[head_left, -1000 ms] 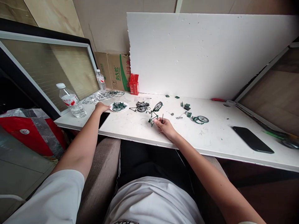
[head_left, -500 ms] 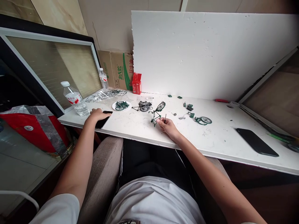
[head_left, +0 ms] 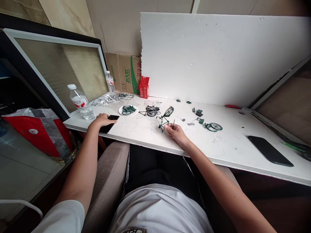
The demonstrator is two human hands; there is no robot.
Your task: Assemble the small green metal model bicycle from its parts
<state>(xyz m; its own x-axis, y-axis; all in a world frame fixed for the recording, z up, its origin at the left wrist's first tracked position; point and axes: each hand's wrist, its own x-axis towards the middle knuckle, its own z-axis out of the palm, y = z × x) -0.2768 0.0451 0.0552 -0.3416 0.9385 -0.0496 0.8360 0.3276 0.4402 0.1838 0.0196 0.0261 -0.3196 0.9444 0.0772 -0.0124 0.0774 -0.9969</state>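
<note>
My right hand [head_left: 176, 131] pinches a thin dark rod and rests against a small green model bicycle frame [head_left: 164, 120] with one wheel, standing on the white table [head_left: 228, 145]. My left hand [head_left: 101, 120] lies on a black phone [head_left: 109, 123] near the table's left front edge, fingers curled over it. A white dish of green parts [head_left: 128, 110] and a dark partly built model bicycle [head_left: 151, 111] sit just beyond.
A green wheel with mudguard [head_left: 212, 126] and small green pieces [head_left: 199, 113] lie to the right. A second black phone [head_left: 270, 150] lies far right. Water bottles [head_left: 81, 103], clear parts bags [head_left: 109, 98], a red box [head_left: 144, 87], a cardboard box [head_left: 123, 77] and a white foam board [head_left: 218, 55] stand behind.
My left hand drew back from the white dish of parts to the black phone and now rests on it. My right hand has stayed by the green frame.
</note>
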